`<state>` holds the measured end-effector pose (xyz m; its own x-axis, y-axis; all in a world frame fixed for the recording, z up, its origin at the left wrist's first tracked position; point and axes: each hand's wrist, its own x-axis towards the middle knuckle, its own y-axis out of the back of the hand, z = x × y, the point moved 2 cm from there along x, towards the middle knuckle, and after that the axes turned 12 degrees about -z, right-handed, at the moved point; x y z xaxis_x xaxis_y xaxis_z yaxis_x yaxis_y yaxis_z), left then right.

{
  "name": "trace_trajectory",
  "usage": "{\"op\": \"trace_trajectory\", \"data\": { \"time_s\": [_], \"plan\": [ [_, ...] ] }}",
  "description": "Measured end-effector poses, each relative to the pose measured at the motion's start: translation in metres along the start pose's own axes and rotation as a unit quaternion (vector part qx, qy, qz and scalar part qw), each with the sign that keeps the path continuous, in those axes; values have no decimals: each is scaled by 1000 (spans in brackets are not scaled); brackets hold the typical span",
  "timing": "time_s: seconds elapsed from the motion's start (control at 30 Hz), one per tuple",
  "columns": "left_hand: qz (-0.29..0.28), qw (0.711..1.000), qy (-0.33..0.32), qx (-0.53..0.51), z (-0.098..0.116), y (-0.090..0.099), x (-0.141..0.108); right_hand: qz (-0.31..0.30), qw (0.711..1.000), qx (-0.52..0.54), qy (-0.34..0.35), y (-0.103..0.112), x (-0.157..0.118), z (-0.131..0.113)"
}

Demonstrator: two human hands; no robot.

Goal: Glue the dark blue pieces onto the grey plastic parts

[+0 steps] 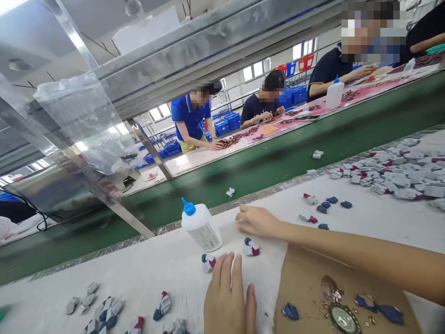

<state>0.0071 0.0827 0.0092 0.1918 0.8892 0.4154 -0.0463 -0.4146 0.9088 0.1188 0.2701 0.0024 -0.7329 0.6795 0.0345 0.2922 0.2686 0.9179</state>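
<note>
Nearest, the left hand (225, 297) lies palm down, open and fingers apart, its wrist cut off. Its fingertips are at one multicoloured piece (209, 263) toward its 11 o'clock, partly covered, so touching is hard to judge. Another such piece (251, 247) lies clear at 1 o'clock. Past that, the right hand (257, 221) has loosely bent fingers; I cannot tell whether they pinch anything.

One white bottle (203, 228) with a blue nozzle stands at the left hand's 11 o'clock. Toward 9 o'clock lies a loose group of pieces (107, 311), some cut off, too overlapped to count. At 3 o'clock, brown card (306, 273) carries three blue bits (290, 311), two end to end, one round metal cap (343, 319) and beads too small to count. Toward 2 o'clock lie five blue bits (346, 204), two red-and-white pieces (308, 219) and a heap (403, 178) beyond counting, cut off by the frame.

All this rests on a white table (139, 264). Beyond runs a green belt (201, 186) bearing two white pieces (230, 191), then a far table (194, 158) with three co-workers (257, 110) and a fourth mostly cut off at 2 o'clock. Overhead is a metal beam (208, 51); blue crates (225, 125) stand behind.
</note>
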Motion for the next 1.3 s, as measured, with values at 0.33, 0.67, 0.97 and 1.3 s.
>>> {"op": "trace_trajectory", "data": {
  "time_s": [0.33, 0.67, 0.97, 1.3],
  "plan": [
    [-258, 961, 7, -99, 10, -22, 55, -22, 991, -78, -110, 0, 107, 40],
    [-356, 934, -21, 26, -9, -9, 30, -33, 994, -104, -8, -3, 115, 26],
    [-339, 938, 75, -23, -35, 37, 0, -2, 997, -73, 10, -4, 108, 26],
    [-113, 966, 103, -207, -62, 8, -12, -18, 994, -18, 103, -20, 154, -18]
  ]
}}
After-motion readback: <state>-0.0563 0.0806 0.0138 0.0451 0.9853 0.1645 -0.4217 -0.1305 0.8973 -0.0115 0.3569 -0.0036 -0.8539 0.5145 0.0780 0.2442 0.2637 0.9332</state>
